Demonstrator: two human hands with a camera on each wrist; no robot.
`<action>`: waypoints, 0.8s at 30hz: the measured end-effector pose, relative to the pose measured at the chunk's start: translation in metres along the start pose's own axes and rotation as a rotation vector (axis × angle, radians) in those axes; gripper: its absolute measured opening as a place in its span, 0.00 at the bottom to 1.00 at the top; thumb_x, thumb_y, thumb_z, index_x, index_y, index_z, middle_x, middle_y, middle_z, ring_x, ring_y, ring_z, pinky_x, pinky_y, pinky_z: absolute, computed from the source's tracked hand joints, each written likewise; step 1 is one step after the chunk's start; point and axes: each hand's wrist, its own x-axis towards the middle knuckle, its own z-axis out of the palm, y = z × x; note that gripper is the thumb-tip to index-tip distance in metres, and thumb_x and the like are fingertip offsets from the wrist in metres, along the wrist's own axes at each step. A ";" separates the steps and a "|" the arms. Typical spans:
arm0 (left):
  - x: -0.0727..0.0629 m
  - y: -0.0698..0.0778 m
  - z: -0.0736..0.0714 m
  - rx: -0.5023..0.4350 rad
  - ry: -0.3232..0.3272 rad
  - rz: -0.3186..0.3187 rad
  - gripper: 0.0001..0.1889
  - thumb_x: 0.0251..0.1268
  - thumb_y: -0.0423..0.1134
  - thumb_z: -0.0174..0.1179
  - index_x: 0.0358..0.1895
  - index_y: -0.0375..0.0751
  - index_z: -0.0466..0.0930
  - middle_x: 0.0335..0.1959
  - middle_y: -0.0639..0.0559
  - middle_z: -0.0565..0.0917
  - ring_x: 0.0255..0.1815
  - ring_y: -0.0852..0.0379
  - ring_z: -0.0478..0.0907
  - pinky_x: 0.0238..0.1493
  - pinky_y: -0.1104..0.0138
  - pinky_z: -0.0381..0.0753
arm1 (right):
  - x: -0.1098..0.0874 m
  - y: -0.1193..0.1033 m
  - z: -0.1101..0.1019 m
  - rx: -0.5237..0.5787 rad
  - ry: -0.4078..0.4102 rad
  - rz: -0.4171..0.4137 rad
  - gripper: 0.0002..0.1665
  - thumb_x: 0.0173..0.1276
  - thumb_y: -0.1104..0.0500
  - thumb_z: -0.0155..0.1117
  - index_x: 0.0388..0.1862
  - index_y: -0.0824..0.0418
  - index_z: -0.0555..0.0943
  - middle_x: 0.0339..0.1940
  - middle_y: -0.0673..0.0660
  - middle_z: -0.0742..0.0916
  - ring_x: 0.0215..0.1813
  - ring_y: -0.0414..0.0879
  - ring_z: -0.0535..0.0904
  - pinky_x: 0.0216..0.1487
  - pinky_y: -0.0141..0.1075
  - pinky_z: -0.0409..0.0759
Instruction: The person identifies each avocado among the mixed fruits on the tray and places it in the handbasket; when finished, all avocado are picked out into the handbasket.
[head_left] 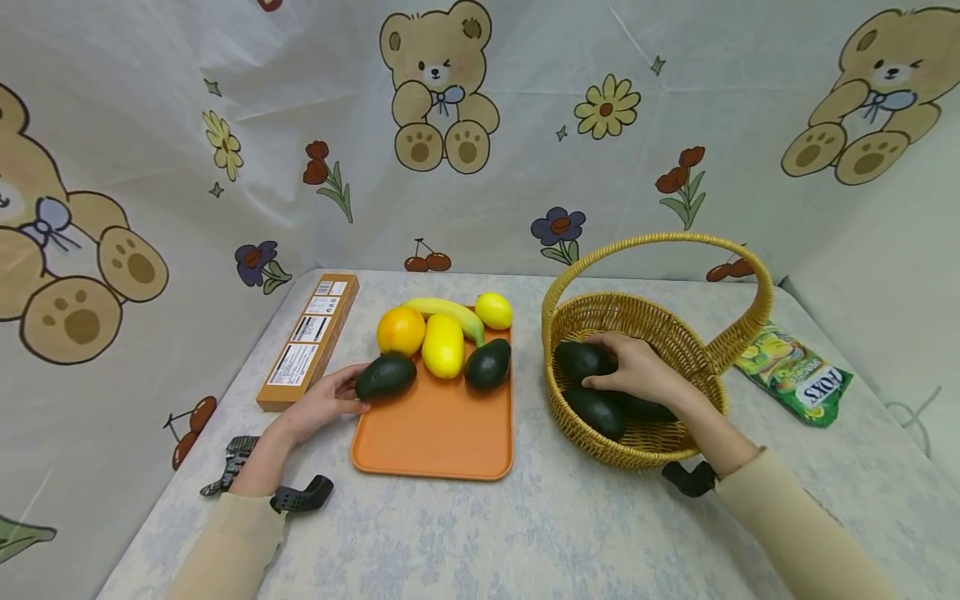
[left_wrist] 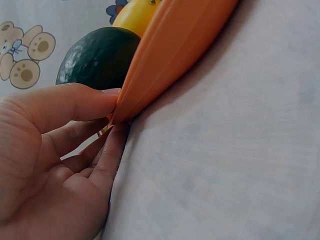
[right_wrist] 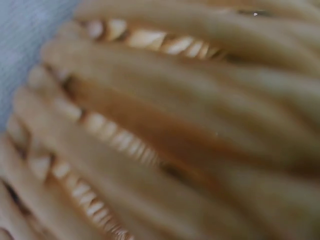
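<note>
At the left rim of an orange tray (head_left: 435, 433), my left hand (head_left: 318, 408) pinches the edge, thumb on top and fingers under it in the left wrist view. Close by its fingers lies a dark green avocado (head_left: 386, 376), with a second avocado (head_left: 487, 365) farther right on the tray. My right hand (head_left: 633, 367) reaches into a wicker basket (head_left: 600, 450) and grips an avocado (head_left: 581, 362) near the left wall. Below that hand lie another avocado (head_left: 595, 412) and a partly hidden dark one (head_left: 643, 408). Only blurred basket weave fills the right wrist view.
An orange (head_left: 401, 331), a yellow oblong fruit (head_left: 443, 346), a banana (head_left: 438, 307) and a lemon (head_left: 494, 311) lie at the tray's back. A tall handle (head_left: 660, 239) arches over the basket. A long box (head_left: 309, 342) lies left, a green FOX'S bag (head_left: 795, 375) right.
</note>
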 end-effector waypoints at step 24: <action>0.001 -0.002 0.000 0.003 -0.010 0.004 0.36 0.57 0.29 0.63 0.70 0.33 0.58 0.67 0.37 0.63 0.65 0.43 0.63 0.57 0.70 0.69 | -0.023 -0.071 -0.026 0.198 0.239 -0.083 0.33 0.59 0.53 0.70 0.62 0.60 0.73 0.58 0.57 0.79 0.55 0.52 0.77 0.54 0.41 0.75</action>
